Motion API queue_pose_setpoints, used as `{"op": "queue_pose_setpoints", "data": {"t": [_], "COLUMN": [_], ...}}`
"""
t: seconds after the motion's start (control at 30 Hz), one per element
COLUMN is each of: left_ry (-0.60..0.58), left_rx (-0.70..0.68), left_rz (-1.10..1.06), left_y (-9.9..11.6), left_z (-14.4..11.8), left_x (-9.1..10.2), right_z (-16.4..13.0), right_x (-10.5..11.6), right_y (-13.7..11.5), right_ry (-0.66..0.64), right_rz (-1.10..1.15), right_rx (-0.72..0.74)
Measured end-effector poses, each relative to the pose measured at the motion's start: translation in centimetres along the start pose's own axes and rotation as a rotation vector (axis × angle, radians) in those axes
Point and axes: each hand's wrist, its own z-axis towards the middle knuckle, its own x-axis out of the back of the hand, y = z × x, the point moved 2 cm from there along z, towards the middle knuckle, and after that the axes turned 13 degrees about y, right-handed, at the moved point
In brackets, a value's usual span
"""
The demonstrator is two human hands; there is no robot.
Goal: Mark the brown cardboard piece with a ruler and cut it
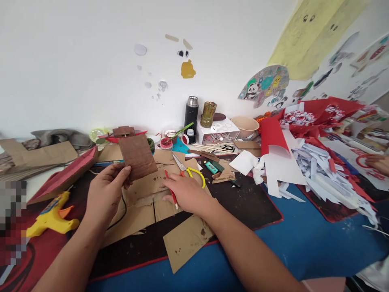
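Your left hand [106, 190] pinches a brown painted cardboard piece [138, 156] upright, left of centre; your right hand [187, 194] grips a red pen [170, 190], resting on cardboard sheets [146, 207] near yellow-handled scissors [190, 170].

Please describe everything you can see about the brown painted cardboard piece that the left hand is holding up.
The brown cardboard piece is a flat, roughly rectangular panel, painted dark brown with streaky brush marks, so it looks a little like wood. It is held nearly upright and slightly tilted, above the plain cardboard sheets on the table. The left hand grips its lower left corner with thumb and fingers. Nothing else seems to touch it. Its edges look straight and its surface dry, though that cannot be confirmed. The right hand, holding a red pen, stays apart from it.
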Motion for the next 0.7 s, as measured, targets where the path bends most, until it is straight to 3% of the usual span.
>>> {"op": "queue_pose_setpoints", "data": {"t": [0.57,0.7], "left_ry": [-0.016,-0.016], "left_rx": [-0.02,-0.036], "left_rz": [0.066,0.072], "left_y": [0.01,0.35], "left_z": [-0.1,-0.22], "left_x": [-0.17,-0.03], "right_z": [-0.06,-0.25], "right_x": [0.3,0.47], "right_y": [-0.15,-0.17], "right_ry": [-0.009,0.114], "right_rz": [0.032,0.16], "right_rx": [-0.005,-0.04]}}
